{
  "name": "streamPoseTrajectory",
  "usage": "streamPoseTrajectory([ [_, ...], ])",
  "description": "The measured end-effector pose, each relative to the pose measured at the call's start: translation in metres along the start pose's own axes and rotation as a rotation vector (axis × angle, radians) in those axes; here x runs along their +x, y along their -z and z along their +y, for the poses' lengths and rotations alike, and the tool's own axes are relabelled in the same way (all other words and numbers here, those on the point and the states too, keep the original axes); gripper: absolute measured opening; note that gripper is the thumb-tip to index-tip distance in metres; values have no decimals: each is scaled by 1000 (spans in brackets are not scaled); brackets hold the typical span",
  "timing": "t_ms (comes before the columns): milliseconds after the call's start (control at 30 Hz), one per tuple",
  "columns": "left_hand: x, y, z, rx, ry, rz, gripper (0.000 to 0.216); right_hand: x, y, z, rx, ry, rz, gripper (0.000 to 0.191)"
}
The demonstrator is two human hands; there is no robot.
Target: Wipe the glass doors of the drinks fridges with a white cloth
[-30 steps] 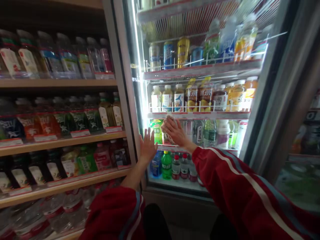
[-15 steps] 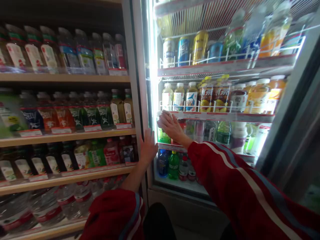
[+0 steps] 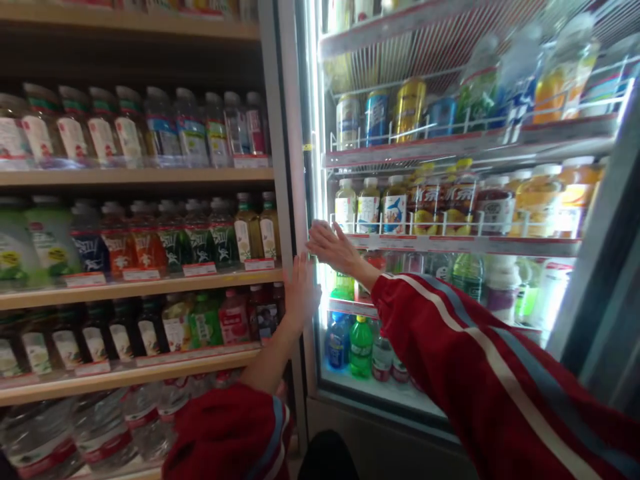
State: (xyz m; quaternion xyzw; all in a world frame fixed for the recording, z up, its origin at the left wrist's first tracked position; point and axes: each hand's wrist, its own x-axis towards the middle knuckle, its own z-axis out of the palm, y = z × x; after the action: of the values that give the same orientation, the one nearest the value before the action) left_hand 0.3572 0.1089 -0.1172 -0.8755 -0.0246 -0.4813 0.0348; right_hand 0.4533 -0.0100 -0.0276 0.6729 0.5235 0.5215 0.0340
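My left hand (image 3: 301, 291) lies flat and open against the grey frame (image 3: 293, 200) of a lit drinks fridge, fingers pointing up. My right hand (image 3: 335, 247) reaches into the fridge with fingers stretched out, holding nothing, at the front rail of the shelf (image 3: 450, 243) that carries small bottles (image 3: 369, 205). Just below that hand stand a green bottle (image 3: 343, 285) and a red-labelled bottle (image 3: 367, 277). Both arms wear red sleeves with white and blue stripes.
Wooden shelves (image 3: 135, 176) full of bottled drinks fill the left side. The fridge holds cans (image 3: 377, 117) on an upper shelf and several bottles (image 3: 361, 345) on the bottom. The open fridge door (image 3: 607, 267) stands at the right edge.
My right hand has let go of the bottle it touched on the lower shelf and risen to the shelf rail, fingers spread. My left hand has settled flat on the fridge frame. The view shifted left.
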Motion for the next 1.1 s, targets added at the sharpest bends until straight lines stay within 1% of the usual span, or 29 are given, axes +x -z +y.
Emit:
streamPoseTrajectory([
  [67,8,3,-1,0,-2,18,65,9,5,8,-15,-53,36,40],
  [133,14,6,-2,-2,11,26,65,7,6,10,-21,-72,45,41],
  [200,18,8,-4,-7,24,31,65,-4,6,8,-24,-36,36,40],
  [267,22,10,-3,-10,24,34,65,-15,6,9,-37,30,29,37],
  [333,26,13,0,-11,24,31,64,-20,11,16,-61,53,44,34],
  [400,32,15,5,-11,26,29,64,-18,21,31,-86,-18,83,34],
  [500,42,18,14,-14,19,46,64,-11,39,55,-110,-186,137,36],
  [567,48,19,19,-22,7,64,64,-13,49,64,-110,-219,132,38],
  [667,54,19,27,-40,1,80,63,-29,56,65,-106,-168,85,37],
  [767,58,19,35,-51,1,76,63,-47,58,63,-110,-52,36,36],
  [833,62,20,41,-59,-10,87,64,-53,62,68,-110,15,15,36],
  [867,65,21,44,-64,-21,97,65,-53,66,72,-115,22,15,36],
  [933,71,23,52,-71,-47,115,66,-52,75,85,-140,-38,46,37],
  [1033,82,28,64,-77,-75,127,65,-50,87,101,-189,-205,128,41],
  [1100,89,32,73,-84,-85,134,63,-56,90,106,-200,-240,142,42],
])
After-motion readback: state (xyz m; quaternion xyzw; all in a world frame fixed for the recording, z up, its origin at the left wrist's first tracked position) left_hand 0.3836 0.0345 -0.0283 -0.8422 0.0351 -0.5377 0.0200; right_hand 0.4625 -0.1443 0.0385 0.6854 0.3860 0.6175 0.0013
